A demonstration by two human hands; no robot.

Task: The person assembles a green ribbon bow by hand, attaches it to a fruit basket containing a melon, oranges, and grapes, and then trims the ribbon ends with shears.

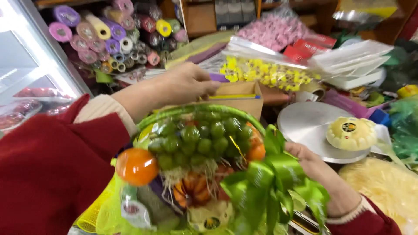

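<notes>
The left hand (185, 82), fingers curled, reaches past the fruit basket (191, 169) to a cardboard box (241, 98), while the right hand (311, 167), fingers hidden, touches the basket's green ribbon bow (272, 182)

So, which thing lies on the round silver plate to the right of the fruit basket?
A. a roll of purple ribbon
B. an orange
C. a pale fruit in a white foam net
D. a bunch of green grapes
C: the pale fruit in a white foam net sits alone on the round silver plate, while the green grapes and the orange are in the fruit basket.
</notes>
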